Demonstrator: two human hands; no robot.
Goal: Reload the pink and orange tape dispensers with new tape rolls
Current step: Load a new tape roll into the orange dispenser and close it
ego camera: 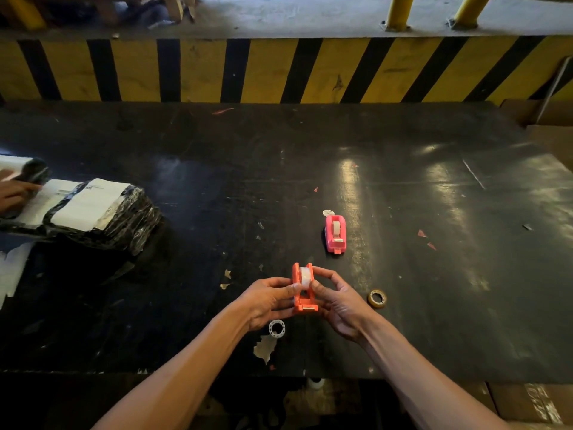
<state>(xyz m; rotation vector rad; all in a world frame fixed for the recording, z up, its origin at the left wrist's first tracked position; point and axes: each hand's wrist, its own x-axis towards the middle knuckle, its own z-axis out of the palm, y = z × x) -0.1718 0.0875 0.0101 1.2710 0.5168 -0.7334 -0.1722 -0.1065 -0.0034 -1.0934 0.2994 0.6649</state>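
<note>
Both my hands hold the orange tape dispenser [300, 301] just above the dark table [217, 197]. My left hand [269, 301] grips its left side, my right hand [339, 301] its right side. A clear tape roll [305, 276] sits between the dispenser's walls, with both thumbs touching it. The pink tape dispenser [335, 233] stands on the table behind, with a tape roll in it. A yellowish tape roll [377, 298] lies right of my right hand. A white empty core [276, 328] lies below my left hand.
A black-wrapped parcel with white labels [90, 212] lies at the left, and another person's hand [14, 192] rests on it. A yellow-and-black striped barrier [279, 69] runs behind the table. Cardboard boxes [545, 125] stand at the right. Paper scraps [265, 347] lie near the front edge.
</note>
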